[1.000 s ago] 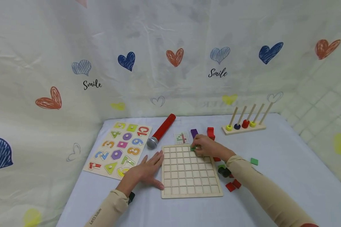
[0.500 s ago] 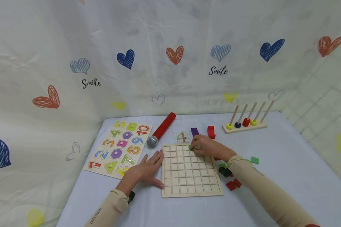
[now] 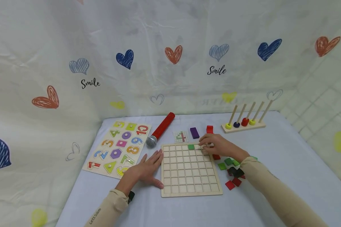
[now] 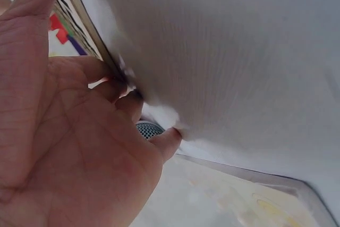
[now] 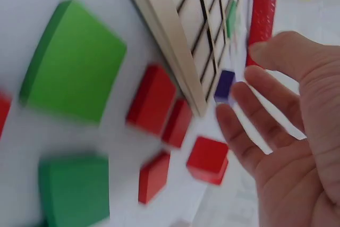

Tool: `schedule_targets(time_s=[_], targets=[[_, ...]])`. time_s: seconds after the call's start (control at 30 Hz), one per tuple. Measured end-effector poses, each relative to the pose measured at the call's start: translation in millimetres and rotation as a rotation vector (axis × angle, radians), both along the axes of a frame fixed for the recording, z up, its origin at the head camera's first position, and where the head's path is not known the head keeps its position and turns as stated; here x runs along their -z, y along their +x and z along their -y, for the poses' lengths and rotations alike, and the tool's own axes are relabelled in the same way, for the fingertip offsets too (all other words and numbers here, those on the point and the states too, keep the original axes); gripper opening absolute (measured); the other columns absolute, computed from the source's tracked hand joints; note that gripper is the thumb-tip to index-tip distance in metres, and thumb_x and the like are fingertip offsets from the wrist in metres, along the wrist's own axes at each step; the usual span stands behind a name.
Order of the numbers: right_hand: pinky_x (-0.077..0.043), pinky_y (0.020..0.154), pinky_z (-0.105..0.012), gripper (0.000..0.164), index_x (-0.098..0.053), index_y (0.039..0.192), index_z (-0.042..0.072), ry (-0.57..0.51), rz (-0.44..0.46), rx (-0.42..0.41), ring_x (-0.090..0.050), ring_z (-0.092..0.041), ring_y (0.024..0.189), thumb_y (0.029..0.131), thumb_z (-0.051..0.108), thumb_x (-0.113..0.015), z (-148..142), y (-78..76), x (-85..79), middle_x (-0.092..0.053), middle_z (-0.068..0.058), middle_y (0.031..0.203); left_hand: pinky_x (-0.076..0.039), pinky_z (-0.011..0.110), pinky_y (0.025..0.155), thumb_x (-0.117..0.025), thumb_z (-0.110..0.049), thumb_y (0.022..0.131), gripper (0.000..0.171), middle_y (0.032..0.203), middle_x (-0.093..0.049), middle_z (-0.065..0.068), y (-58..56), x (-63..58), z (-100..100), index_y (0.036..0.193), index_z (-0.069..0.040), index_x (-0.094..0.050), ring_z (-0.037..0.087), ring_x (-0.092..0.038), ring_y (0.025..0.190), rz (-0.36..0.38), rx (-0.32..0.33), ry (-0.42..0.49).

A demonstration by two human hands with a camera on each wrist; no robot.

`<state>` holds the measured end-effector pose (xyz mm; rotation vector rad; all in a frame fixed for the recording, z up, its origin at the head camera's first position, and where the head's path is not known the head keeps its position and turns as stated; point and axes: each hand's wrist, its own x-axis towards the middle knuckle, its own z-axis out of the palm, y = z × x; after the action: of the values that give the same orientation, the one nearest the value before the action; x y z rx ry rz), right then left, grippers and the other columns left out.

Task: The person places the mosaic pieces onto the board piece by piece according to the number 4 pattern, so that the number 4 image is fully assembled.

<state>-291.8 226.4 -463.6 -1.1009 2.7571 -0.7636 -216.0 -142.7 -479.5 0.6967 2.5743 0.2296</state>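
A pale wooden grid board (image 3: 190,180) lies flat before me, one green square tile (image 3: 191,147) in its far row. My left hand (image 3: 147,169) rests spread on the cloth, fingertips and thumb at the board's left edge. In the left wrist view, that palm (image 4: 79,147) holds nothing. My right hand (image 3: 220,146) hovers over the board's far right corner, just right of the tile. The right wrist view shows its fingers (image 5: 260,115) loosely bent and apart, with nothing between them. Close by are a purple block (image 3: 194,133) and a red block (image 3: 209,129).
Green tiles (image 3: 222,166) and red tiles (image 3: 230,185) lie scattered right of the board. Behind it is a small pattern card (image 3: 181,136). A red microphone (image 3: 162,128) and a number puzzle (image 3: 100,171) lie left. A peg stand (image 3: 258,125) with rings stands back right.
My right hand has let go of the green tile, now lying in a far-row cell, and has moved right. The left hand stays where it was.
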Motion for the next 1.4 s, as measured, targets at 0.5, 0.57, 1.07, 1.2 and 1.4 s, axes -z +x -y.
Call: schedule_targets(time_s=[0.5,0.57,1.07,1.2,1.4], targets=[[-0.066,0.083,-0.035,0.016,-0.081,0.111,0.008,0.062,0.044,0.022,-0.067,-0.018,0.096,0.096,0.005,-0.077,-45,18.4,-4.1,-0.076,-0.007,0.113,-0.006,0.062,0.137,-0.082,-0.069,0.082,0.129,0.184,-0.004,0.006,-0.4,3.1,2,0.173,-0.011,-0.011,0.028,-0.002,0.171,-0.01,0.01,0.009],[-0.066,0.083,-0.035,0.015,-0.082,0.108,0.011,0.09,0.089,0.02,-0.068,-0.017,0.096,0.095,0.005,-0.078,-51,20.8,-8.1,-0.076,-0.005,0.112,-0.006,0.062,0.137,-0.081,-0.069,0.083,0.129,0.184,-0.004,0.006,-0.5,3.3,2,0.173,-0.011,-0.012,0.028,-0.002,0.171,-0.01,0.011,0.007],[-0.064,0.083,-0.03,0.022,-0.081,0.105,0.02,0.257,0.208,0.002,-0.062,-0.012,0.098,0.088,0.007,-0.085,-73,30.9,-12.4,-0.069,0.007,0.104,-0.001,0.066,0.136,-0.081,-0.071,0.081,0.133,0.184,0.0,0.008,-4.9,7.5,6,0.173,-0.009,-0.007,0.03,0.003,0.171,0.025,0.009,0.082],[-0.063,0.08,-0.028,0.02,-0.081,0.105,0.017,0.201,0.186,0.005,-0.064,-0.011,0.094,0.09,0.005,-0.082,-70,29.5,-13.5,-0.068,0.006,0.102,-0.001,0.065,0.136,-0.081,-0.072,0.082,0.133,0.184,0.0,0.008,-4.7,7.6,6,0.173,-0.009,-0.008,0.03,0.002,0.171,0.022,0.015,0.082],[-0.065,0.08,-0.031,0.017,-0.08,0.107,0.015,0.132,0.114,-0.011,-0.066,-0.015,0.094,0.092,0.006,-0.081,-58,27.4,-19.3,-0.069,0.004,0.106,-0.002,0.064,0.137,-0.083,-0.066,0.083,0.13,0.184,-0.003,0.009,-1.7,1.4,3,0.173,-0.007,-0.01,0.03,0.0,0.171,0.023,0.014,0.054]])
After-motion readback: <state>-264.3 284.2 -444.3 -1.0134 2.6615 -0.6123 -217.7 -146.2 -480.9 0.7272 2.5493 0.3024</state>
